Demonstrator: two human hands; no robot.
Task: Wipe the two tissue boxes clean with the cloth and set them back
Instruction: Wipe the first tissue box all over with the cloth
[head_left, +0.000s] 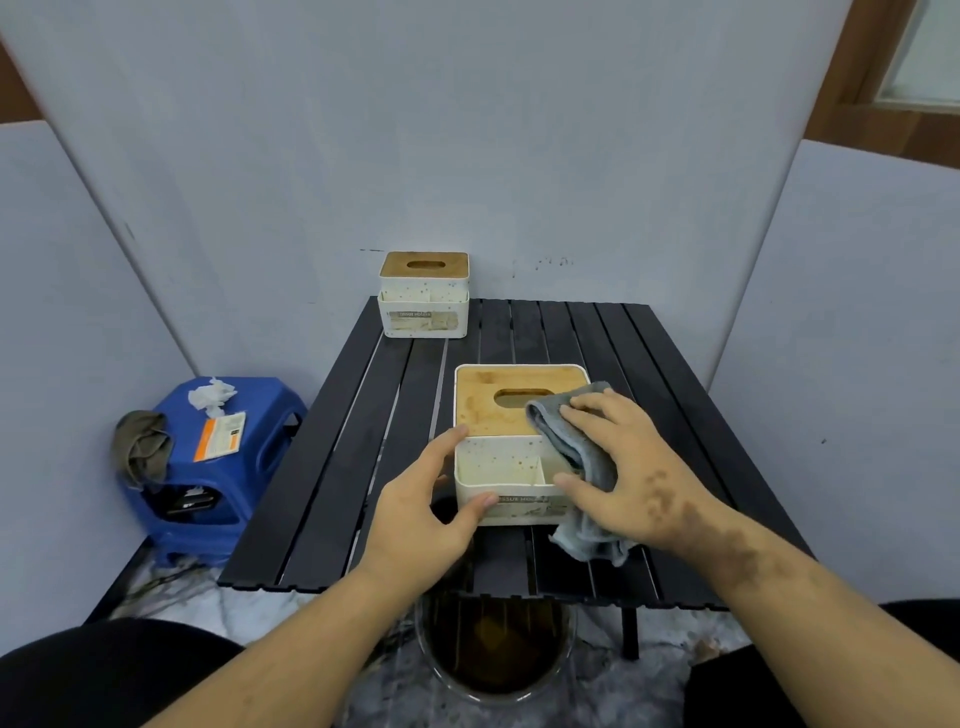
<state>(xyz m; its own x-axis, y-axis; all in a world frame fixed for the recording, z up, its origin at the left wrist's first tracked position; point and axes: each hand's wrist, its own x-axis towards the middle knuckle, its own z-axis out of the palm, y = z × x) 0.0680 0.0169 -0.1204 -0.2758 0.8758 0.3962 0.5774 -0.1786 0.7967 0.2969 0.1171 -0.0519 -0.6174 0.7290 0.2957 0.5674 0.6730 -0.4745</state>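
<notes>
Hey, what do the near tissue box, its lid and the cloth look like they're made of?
Near tissue box: body looks like matte cream plastic, speckled and stained; smooth moulded walls.
Lid: likely bamboo or light wood, a tan matte panel with an oval slot; grain too blurred to confirm.
Cloth: grey, soft, folds limply under the right hand, probably microfibre or terry.

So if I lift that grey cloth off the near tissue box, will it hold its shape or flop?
The grey cloth will probably flop: it already drapes over the near tissue box edge and bunches under the right hand. It looks light.
</notes>
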